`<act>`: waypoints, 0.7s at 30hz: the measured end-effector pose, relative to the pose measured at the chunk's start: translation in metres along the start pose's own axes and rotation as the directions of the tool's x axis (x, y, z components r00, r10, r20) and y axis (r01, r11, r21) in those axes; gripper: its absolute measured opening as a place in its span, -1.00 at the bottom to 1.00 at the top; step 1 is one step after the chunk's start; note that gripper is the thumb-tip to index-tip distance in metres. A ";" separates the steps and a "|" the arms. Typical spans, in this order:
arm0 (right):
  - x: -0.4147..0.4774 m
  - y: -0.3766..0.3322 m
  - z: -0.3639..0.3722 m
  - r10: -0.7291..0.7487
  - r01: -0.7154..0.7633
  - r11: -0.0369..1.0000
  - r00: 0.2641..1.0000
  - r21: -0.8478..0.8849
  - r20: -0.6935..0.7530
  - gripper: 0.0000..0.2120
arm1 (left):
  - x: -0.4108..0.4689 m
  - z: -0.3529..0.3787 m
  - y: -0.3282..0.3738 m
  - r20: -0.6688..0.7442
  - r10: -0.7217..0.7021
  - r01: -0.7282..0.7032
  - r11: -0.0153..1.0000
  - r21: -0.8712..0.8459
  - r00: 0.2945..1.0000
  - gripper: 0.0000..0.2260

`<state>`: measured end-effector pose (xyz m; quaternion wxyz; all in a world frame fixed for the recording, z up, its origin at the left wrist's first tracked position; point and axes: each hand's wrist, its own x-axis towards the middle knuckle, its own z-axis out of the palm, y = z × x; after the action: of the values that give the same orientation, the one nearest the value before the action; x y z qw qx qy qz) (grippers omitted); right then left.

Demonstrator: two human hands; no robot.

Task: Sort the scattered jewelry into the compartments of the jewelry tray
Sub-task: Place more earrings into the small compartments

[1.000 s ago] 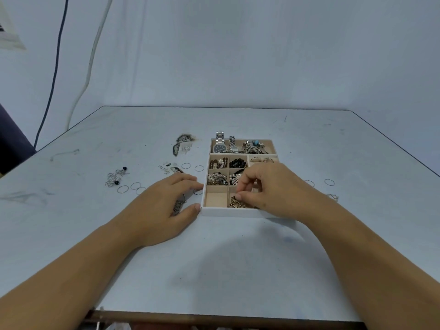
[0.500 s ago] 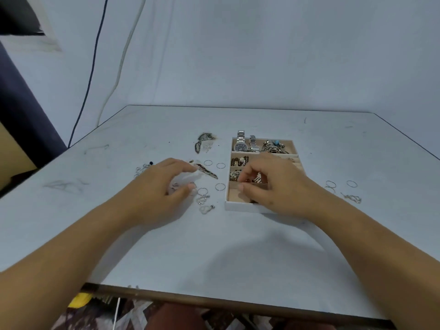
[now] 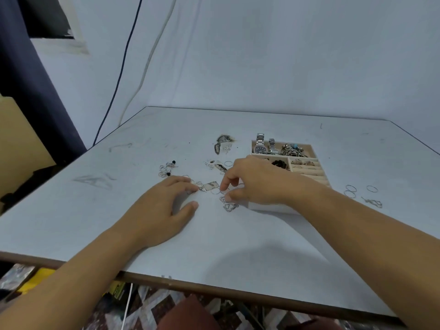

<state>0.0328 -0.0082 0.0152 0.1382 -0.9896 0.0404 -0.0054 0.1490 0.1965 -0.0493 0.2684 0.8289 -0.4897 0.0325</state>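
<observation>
The white jewelry tray (image 3: pixel 269 207) with beige compartments sits right of centre and holds a watch (image 3: pixel 259 146), beads and rings. My right hand (image 3: pixel 259 182) lies across the tray's left side. Its index finger and thumb close on a thin silver ring (image 3: pixel 223 192) lying on the table. My left hand (image 3: pixel 164 208) rests flat, fingertips touching small hoops (image 3: pixel 194 189) beside a square pendant (image 3: pixel 212 185). Silver heart-shaped pieces (image 3: pixel 229 206) lie just in front of my right thumb.
Loose pieces lie left of the tray: black-bead earrings (image 3: pixel 167 168), a leaf earring (image 3: pixel 220 167), a dark ornate piece (image 3: pixel 222 140). Thin hoops (image 3: pixel 351 191) and an earring (image 3: pixel 373 202) lie right of the tray. The table's front edge (image 3: pixel 166 281) is near me.
My right hand left the tray's compartments and moved left onto the rings on the table. My left hand shifted slightly forward onto the hoops. The view swung left.
</observation>
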 end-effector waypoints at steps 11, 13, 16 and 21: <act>0.025 -0.006 -0.002 0.035 -0.013 0.992 0.983 -0.124 0.178 -0.92 | -0.002 0.003 -0.001 -0.038 -0.003 0.002 1.000 -0.015 0.999 -0.61; 0.027 -0.006 -0.003 0.051 -0.016 0.988 0.973 -0.157 0.224 -0.92 | -0.002 0.003 0.000 -0.038 -0.004 0.003 1.000 -0.013 0.999 -0.61; 0.029 -0.008 -0.004 0.061 -0.013 0.981 0.967 -0.191 0.247 -0.95 | -0.002 0.003 0.000 -0.032 -0.007 0.006 1.000 -0.012 0.999 -0.61; 0.026 -0.014 -0.005 0.062 0.000 0.975 0.959 -0.221 0.276 -0.91 | -0.002 0.003 -0.001 -0.022 -0.008 0.008 1.000 -0.006 1.000 -0.59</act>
<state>0.0600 0.0016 0.0242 0.0328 -0.9886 0.0363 0.1421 0.1480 0.1969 -0.0524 0.2763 0.8296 -0.4835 0.0394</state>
